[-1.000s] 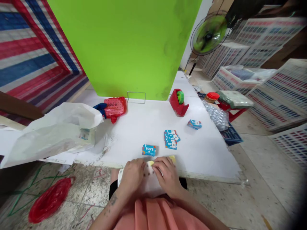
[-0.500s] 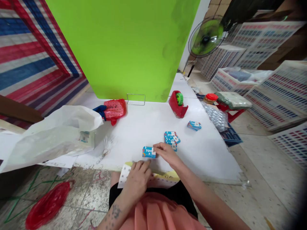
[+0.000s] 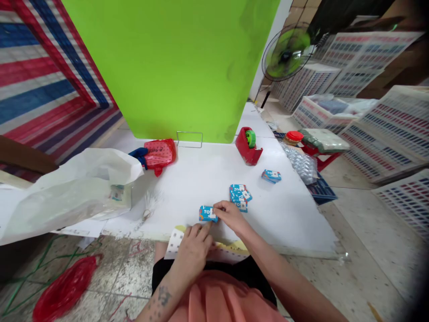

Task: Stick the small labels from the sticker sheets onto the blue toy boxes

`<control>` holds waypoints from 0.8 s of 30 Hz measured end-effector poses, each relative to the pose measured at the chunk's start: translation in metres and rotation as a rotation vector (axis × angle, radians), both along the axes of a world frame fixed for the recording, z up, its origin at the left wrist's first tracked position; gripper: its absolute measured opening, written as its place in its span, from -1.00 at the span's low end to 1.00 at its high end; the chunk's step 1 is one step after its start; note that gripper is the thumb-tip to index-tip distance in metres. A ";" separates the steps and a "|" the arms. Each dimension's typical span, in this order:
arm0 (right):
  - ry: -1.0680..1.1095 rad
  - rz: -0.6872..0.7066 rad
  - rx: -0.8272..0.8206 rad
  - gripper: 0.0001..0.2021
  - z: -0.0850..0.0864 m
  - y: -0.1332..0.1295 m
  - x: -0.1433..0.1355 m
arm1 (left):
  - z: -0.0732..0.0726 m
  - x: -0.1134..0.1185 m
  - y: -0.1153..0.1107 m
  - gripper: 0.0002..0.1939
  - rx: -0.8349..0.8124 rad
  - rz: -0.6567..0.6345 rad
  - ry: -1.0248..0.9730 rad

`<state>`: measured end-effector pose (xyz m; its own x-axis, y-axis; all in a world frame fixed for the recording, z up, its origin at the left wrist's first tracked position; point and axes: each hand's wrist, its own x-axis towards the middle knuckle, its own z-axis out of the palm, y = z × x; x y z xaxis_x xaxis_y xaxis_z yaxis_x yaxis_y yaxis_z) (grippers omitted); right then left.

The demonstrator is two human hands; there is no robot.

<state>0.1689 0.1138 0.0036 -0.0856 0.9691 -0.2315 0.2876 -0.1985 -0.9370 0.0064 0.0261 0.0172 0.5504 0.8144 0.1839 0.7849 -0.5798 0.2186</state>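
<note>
A blue card printed "TOY" (image 3: 205, 213) lies on the white table in front of me, perhaps on top of others. My right hand (image 3: 230, 216) is closed in a pinch at the card's right end, where a small white sticker (image 3: 212, 213) shows by the fingertips. My left hand (image 3: 194, 246) is over the table's front edge, gripping a white and yellow sticker sheet (image 3: 174, 242); its index fingertip reaches the card's lower right corner. Part of the sheet is hidden under that hand. Several blue cards with white stickers (image 3: 238, 193) lie just beyond my right hand.
A small stack of blue cards (image 3: 271, 175) sits farther right. Behind are a red tape dispenser (image 3: 248, 146) and a red plastic packet (image 3: 160, 154). A large translucent bag (image 3: 73, 192) covers the table's left side. A green panel (image 3: 181, 67) rises at the back.
My right fingertips have shifted slightly left over the card's right end. My left index finger has moved up to the card's lower corner. The other cards have stayed put.
</note>
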 end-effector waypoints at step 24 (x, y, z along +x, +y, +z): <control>-0.067 -0.001 0.086 -0.90 -0.011 -0.001 0.002 | 0.009 0.007 0.015 -0.89 -0.007 -0.010 0.065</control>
